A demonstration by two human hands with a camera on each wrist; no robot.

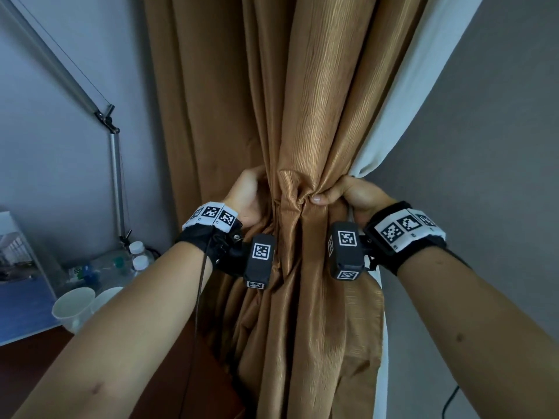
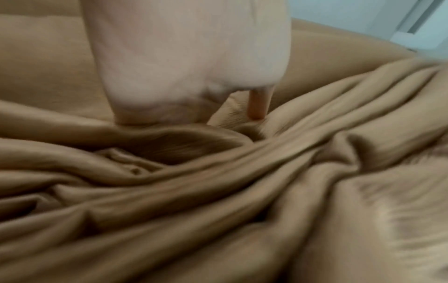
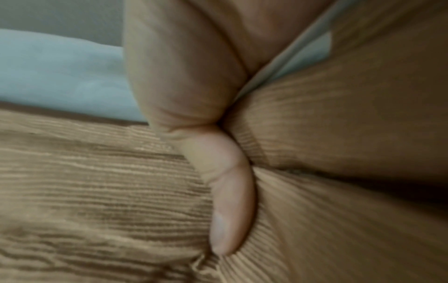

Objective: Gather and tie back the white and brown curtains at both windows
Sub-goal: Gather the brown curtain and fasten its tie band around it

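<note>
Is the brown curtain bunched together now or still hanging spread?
Bunched: the left hand and right hand squeeze the brown curtain into a narrow waist. No tie visible.

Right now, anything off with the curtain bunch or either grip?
Nothing stands out. Left hand and right hand both grip the brown curtain, cinched evenly at one pinch point. The white curtain is gathered at the right grip. No tie-back visible yet.
</note>
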